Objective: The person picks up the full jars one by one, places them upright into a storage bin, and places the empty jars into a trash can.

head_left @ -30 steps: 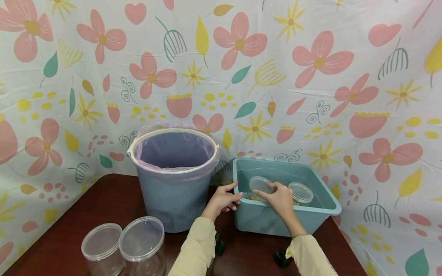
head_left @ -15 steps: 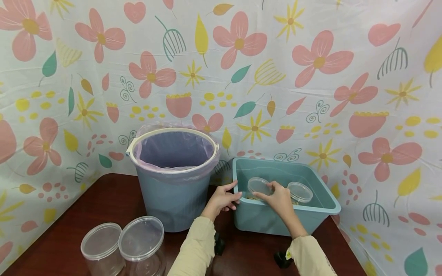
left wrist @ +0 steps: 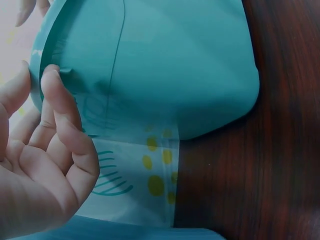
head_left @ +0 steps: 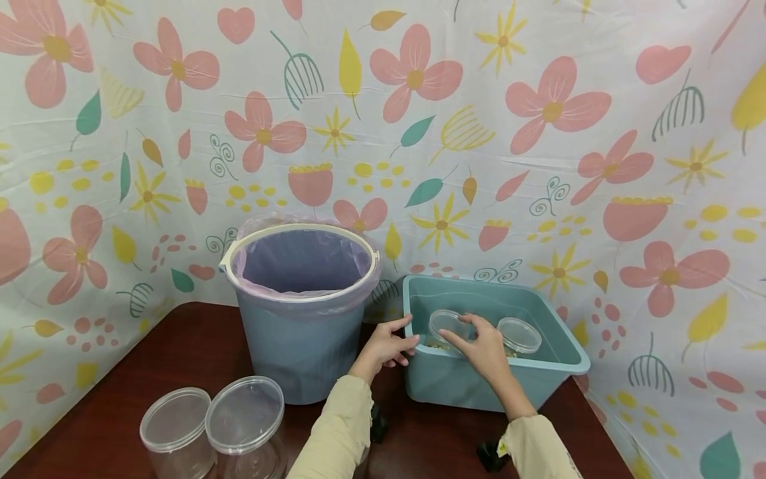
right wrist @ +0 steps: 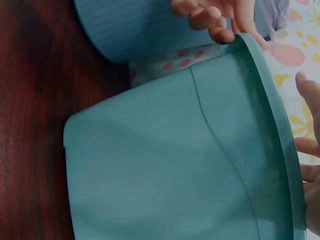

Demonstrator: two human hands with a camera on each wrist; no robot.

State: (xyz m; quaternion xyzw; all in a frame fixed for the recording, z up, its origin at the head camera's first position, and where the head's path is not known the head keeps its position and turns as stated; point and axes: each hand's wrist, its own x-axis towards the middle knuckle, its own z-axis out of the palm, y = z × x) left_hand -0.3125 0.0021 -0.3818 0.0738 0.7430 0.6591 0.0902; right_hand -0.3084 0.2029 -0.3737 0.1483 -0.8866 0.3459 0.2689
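My left hand (head_left: 385,349) pinches the left end rim of a teal plastic basin (head_left: 461,382), thumb and fingers on either side of it. In the left wrist view the fingers (left wrist: 60,95) bend by that rim. Inside the basin stand two clear round containers with lids, a left one (head_left: 443,324) and a right one (head_left: 519,334), with yellowish bits (head_left: 441,346) beneath. My right hand (head_left: 486,346) reaches over the near rim, thumb and forefinger spread apart over the left container. The basin wall hides both containers in the right wrist view.
A blue bucket (head_left: 299,359) with a purple liner and cream rim stands left of the basin. Two clear lidded jars (head_left: 176,419) (head_left: 245,416) stand at the front left of the dark wooden table (head_left: 131,372). A flowered curtain (head_left: 383,146) closes off the back.
The left container sits slightly lower in the basin and covers more of the yellowish bits. My right thumb and forefinger have shifted up a little over it. My left hand has not moved.
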